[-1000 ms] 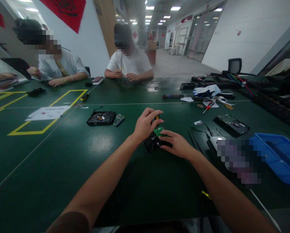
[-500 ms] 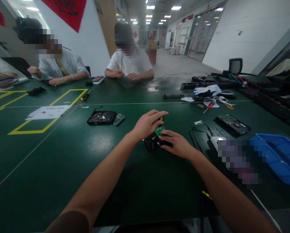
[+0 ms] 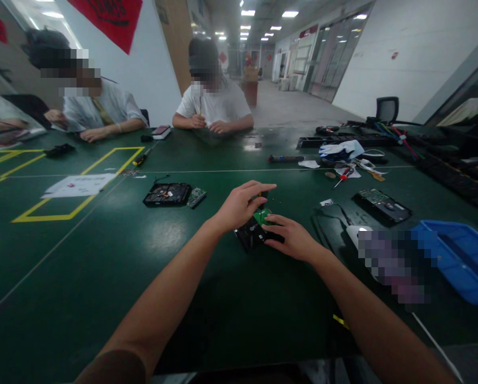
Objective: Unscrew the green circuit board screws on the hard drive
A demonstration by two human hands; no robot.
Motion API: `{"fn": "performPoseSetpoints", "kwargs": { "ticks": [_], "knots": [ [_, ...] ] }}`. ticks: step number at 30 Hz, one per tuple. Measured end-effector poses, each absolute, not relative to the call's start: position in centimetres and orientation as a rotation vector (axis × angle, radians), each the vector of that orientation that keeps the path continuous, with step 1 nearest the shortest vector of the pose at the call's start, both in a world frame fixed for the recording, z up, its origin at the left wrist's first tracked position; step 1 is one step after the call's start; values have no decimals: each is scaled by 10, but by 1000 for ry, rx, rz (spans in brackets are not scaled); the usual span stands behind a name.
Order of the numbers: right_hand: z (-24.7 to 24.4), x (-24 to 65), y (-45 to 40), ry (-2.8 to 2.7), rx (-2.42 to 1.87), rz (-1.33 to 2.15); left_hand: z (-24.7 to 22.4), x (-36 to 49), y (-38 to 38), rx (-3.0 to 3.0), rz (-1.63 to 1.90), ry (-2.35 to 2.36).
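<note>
Ceiling lights (image 3: 290,14) shine over a grey floor (image 3: 291,104) beside a pale wall (image 3: 419,48).

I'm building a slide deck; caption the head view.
Left grip holding a partly hidden tool over a green board on a black drive, right grip at the board's edge.

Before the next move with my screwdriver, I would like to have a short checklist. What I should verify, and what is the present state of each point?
1. Screwdriver held: ok, it is between the fingers of your left hand.
2. Black drive steadied: ok, your right hand has its fingers and thumb at the right side.
3. Green circuit board fully visible: not ok, your hands hide part of it.
4. Tip seated in a screw: cannot tell, too small and partly covered.
5. Loose circuit board kept apart: ok, it lies to the left, beside the opened drive.
</note>
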State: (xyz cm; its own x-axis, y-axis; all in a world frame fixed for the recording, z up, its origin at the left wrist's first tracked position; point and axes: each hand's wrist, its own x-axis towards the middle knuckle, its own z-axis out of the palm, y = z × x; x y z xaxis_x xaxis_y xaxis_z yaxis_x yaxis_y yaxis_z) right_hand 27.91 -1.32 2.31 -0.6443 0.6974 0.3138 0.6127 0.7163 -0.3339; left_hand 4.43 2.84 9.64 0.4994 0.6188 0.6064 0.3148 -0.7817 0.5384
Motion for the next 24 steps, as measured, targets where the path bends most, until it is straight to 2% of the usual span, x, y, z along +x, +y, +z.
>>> {"fn": "performPoseSetpoints", "kwargs": {
  "ticks": [9,19,24],
  "knots": [
    [25,279,-13,-2512,-1010,277,96,46,28,2412,1190,796],
    [25,278,-14,-2505,-1019,262,77,54,32,2429,1410,1004],
    [26,278,-14,-2518,-1016,270,89,49,28,2382,1270,849]
  ]
}}
